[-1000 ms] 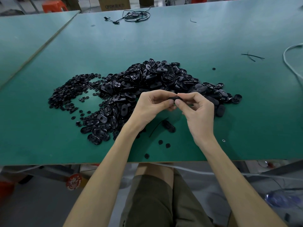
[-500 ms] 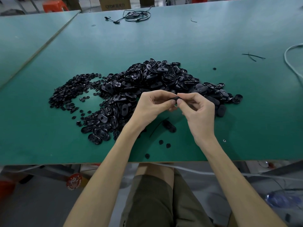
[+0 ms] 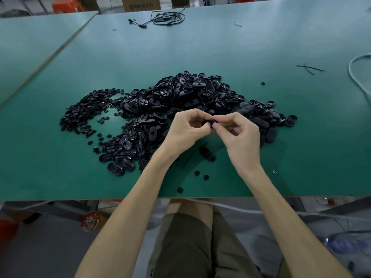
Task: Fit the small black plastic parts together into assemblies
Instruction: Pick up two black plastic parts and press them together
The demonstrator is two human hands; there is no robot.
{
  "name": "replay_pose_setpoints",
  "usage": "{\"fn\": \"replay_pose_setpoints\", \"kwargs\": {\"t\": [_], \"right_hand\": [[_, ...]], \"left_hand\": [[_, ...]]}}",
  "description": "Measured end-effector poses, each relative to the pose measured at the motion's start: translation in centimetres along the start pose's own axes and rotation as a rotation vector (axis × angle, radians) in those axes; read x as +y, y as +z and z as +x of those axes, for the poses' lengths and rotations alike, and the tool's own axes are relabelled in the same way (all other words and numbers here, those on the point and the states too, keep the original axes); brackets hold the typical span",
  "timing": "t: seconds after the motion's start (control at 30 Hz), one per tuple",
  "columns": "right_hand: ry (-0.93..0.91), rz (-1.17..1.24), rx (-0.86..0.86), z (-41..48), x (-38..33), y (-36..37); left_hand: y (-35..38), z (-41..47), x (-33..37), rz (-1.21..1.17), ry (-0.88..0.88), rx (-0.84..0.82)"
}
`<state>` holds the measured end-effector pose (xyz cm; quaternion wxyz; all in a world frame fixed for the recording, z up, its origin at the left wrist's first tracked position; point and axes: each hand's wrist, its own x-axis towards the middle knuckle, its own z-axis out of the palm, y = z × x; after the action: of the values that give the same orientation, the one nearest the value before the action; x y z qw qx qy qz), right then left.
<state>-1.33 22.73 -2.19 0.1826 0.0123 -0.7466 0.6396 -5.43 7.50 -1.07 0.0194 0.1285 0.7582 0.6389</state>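
Head view: green table (image 3: 200, 49) holds heap of oval shells (image 3: 190, 97), round pieces (image 3: 84, 115) left of it, black cable (image 3: 167, 17) far back. Left hand (image 3: 186, 132) and right hand (image 3: 240, 137) both pinch one small black part (image 3: 209, 123), fingertips clamped on it, above the heap's near edge.

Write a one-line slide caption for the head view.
Left hand and right hand pinch one small black part between them, by the heap of black parts on a green table.

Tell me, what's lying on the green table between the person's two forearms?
The head view shows one loose oval black part, a thin black strip beside it, and three small round black pieces nearer the edge of the table.
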Motion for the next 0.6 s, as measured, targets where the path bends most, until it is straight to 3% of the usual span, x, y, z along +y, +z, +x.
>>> {"fn": "replay_pose_setpoints", "kwargs": {"t": [0.2, 0.6], "right_hand": [[-0.018, -0.004, 0.027, -0.08, -0.19, -0.15], [-0.052, -0.079, 0.054, -0.31, -0.74, 0.05]], "left_hand": [[-0.60, 0.03, -0.17, -0.130, 0.017, -0.050], [-0.31, 0.20, -0.22, -0.099, 0.047, 0.029]]}}
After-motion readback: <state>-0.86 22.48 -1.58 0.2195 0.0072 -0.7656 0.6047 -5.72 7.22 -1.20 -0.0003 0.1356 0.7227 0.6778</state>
